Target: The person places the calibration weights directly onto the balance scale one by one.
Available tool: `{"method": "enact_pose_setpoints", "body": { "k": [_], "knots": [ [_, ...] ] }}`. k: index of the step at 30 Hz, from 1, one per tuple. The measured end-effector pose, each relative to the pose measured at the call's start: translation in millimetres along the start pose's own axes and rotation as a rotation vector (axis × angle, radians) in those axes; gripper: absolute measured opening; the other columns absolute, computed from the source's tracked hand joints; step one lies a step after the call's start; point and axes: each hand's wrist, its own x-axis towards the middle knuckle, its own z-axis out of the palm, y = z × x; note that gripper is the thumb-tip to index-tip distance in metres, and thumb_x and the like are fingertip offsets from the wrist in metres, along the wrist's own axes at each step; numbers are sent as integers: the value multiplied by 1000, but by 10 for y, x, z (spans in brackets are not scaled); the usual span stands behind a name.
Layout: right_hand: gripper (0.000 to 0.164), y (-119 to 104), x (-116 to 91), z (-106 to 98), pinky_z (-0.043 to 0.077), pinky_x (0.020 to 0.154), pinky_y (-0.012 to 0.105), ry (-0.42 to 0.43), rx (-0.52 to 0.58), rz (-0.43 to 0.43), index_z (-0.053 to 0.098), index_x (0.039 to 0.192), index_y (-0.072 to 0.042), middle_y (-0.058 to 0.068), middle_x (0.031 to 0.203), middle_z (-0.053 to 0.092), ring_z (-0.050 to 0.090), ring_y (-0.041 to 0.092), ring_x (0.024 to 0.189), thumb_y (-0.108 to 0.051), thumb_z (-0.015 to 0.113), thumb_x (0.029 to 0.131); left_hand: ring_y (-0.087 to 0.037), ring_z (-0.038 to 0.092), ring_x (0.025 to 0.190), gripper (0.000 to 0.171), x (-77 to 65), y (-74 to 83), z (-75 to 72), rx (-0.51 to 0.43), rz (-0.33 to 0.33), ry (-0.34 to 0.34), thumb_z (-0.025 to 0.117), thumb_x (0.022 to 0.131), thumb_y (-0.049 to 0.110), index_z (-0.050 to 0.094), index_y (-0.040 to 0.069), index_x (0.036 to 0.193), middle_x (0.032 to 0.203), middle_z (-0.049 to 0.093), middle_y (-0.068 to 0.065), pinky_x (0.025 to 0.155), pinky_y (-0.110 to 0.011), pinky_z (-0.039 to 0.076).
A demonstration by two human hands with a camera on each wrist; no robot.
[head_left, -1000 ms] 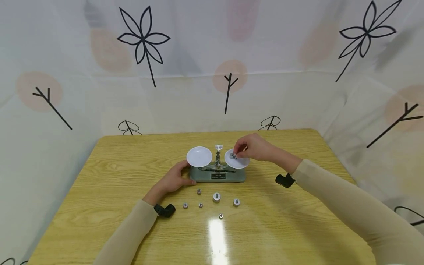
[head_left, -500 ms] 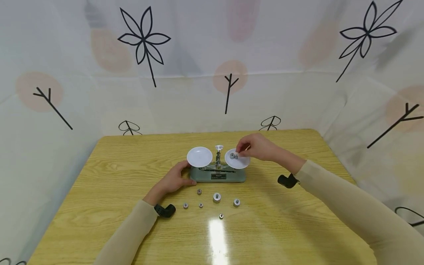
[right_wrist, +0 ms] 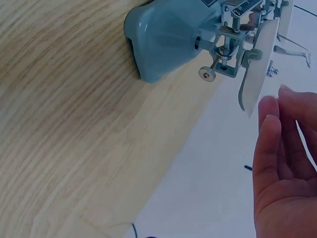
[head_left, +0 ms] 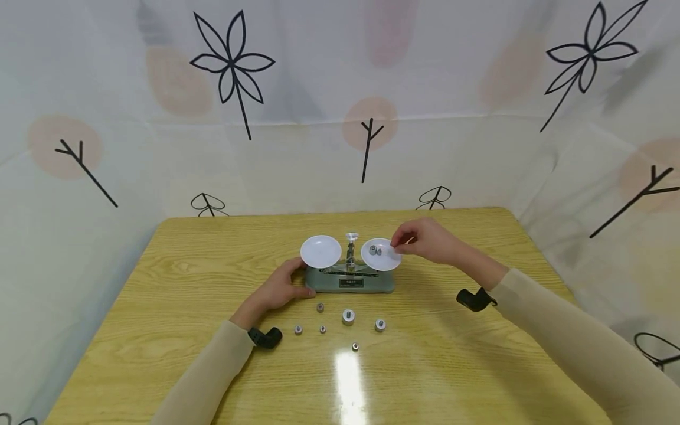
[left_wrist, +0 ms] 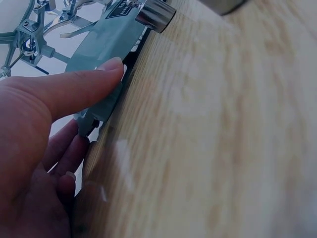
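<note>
A green balance scale [head_left: 372,284] stands on the wooden table. My left hand [head_left: 278,287] grips the left end of its base, thumb at the front and fingers behind, as the left wrist view shows. Two small metal weights [head_left: 373,250] sit side by side on the white right pan [head_left: 388,263]. At that pan's right rim is my right hand [head_left: 427,241], its fingers loosely bent; in the right wrist view nothing shows between the fingertips [right_wrist: 270,124]. The left pan [head_left: 321,252] bears nothing.
Several knobbed metal weights lie in front of the scale, among them a large one [head_left: 347,317], a medium one [head_left: 379,325] and a small one [head_left: 355,346]. Behind the table [head_left: 212,248] hangs a patterned cloth [head_left: 303,165].
My right hand has let go of the smaller weight on the right pan and moved right to the pan's rim. The left hand stays on the base.
</note>
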Motion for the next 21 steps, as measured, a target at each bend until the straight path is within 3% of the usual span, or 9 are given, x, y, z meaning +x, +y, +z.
{"method": "enact_pose_setpoints", "body": {
  "k": [8, 13, 21],
  "knots": [
    [10, 74, -186, 13, 54, 71, 30, 60, 18, 13, 73, 94, -7, 2, 91, 70, 64, 19, 83, -1, 76, 86, -26, 47, 128, 63, -1, -3, 4, -15, 11, 13, 85, 79, 9, 56, 11, 135, 129, 57, -6, 110, -49, 33],
    [8, 103, -280, 32, 54, 68, 28, 85, 33, 7, 73, 95, -4, 3, 91, 70, 65, 20, 83, -2, 75, 88, -34, 45, 129, 63, -10, 20, 21, -2, 16, 33, 83, 80, 3, 55, 4, 136, 130, 56, -14, 110, -55, 31],
    [9, 147, -384, 159, 55, 69, 27, 86, 98, 6, 73, 96, -3, 3, 94, 71, 66, 18, 85, 0, 75, 87, -41, 46, 126, 57, -119, 386, -47, 4, 23, 13, 80, 82, -1, 55, -2, 133, 129, 56, -21, 108, -57, 33]
  ]
}}
